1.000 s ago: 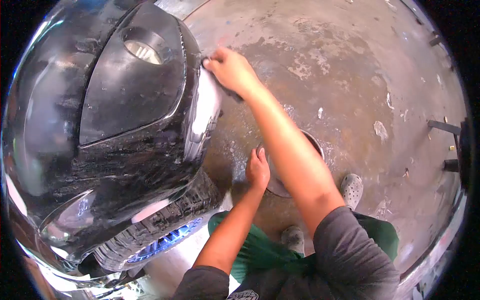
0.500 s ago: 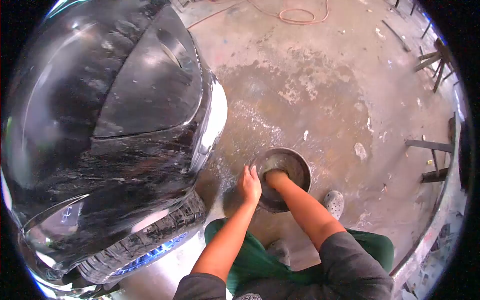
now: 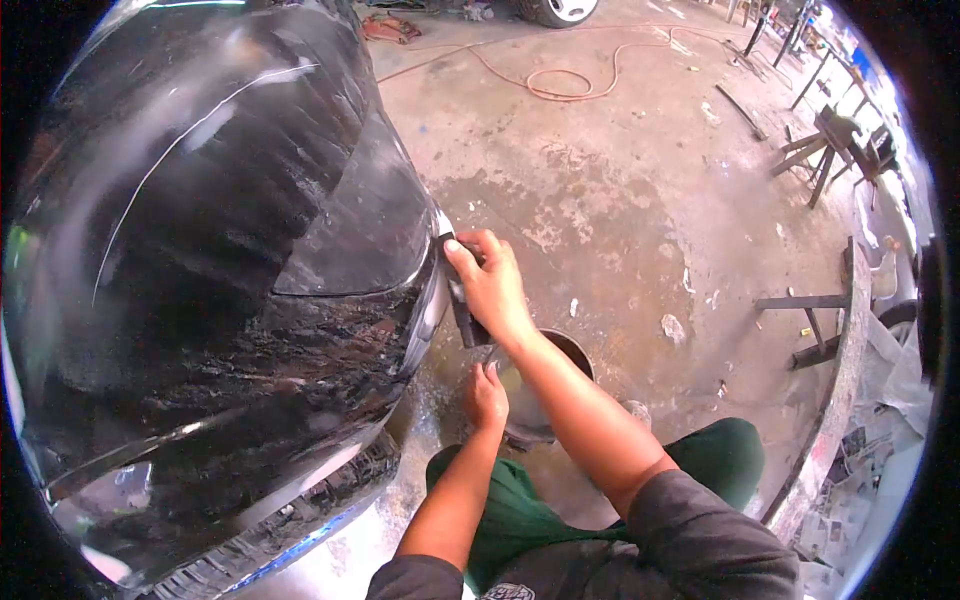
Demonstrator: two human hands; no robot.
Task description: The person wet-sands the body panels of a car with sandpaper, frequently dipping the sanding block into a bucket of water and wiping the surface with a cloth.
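Note:
In my right hand (image 3: pixel 490 285) is a long dark block (image 3: pixel 470 328), like a sanding block, with my fingers wrapped over its top. The block lies along the side edge of the black car body (image 3: pixel 345 235), close to the pale-edged panel. My left hand (image 3: pixel 487 398) is lower down, its thumb and fingers stretched out beside the left rim of a round dark basin (image 3: pixel 572 345). Whether it touches the rim I cannot tell. My right forearm covers much of the basin, which holds cloudy liquid.
A tyre (image 3: pixel 330 520) shows below the car body. A hose (image 3: pixel 560 85) loops over the wet, stained concrete floor (image 3: pixel 600 230). At right stand dark metal stands (image 3: pixel 825 150) and a long pale-edged panel (image 3: pixel 825 440). Another vehicle's wheel (image 3: pixel 560 10) is at the top.
My right hand has come up out of the basin and over to the car's edge, with the dark block now visible in it. The left hand stays beside the basin. The view has tilted up.

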